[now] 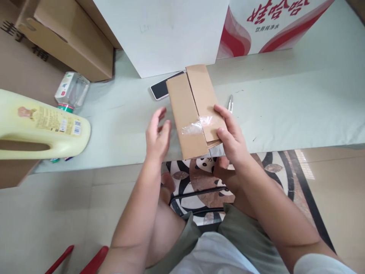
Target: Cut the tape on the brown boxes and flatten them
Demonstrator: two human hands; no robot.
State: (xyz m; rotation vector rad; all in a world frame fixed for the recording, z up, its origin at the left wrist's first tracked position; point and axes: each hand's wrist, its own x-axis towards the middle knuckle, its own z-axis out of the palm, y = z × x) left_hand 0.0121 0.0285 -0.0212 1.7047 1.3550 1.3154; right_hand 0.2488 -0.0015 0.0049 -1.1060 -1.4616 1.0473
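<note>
A small brown cardboard box [185, 102] is tilted above the table's front edge, with a strip of clear tape [192, 128] across its two flaps. My right hand [232, 135] grips the box at its lower right corner, thumb and fingers on the flap. Just left of the box, my left hand [158, 135] is apart from it, fingers loosely curved with a gap to the thumb. Behind the box lies a phone [160, 90], partly covered by it. A slim silver tool, perhaps a utility knife [230, 103], rests beyond my right hand.
On the left are a large pale yellow jug [65, 131], a clear plastic bottle [74, 89] and a big cardboard carton [85, 42]. A white box [171, 34] and a red-and-white carton [265, 28] stand at the back of the cloth-covered table [299, 102].
</note>
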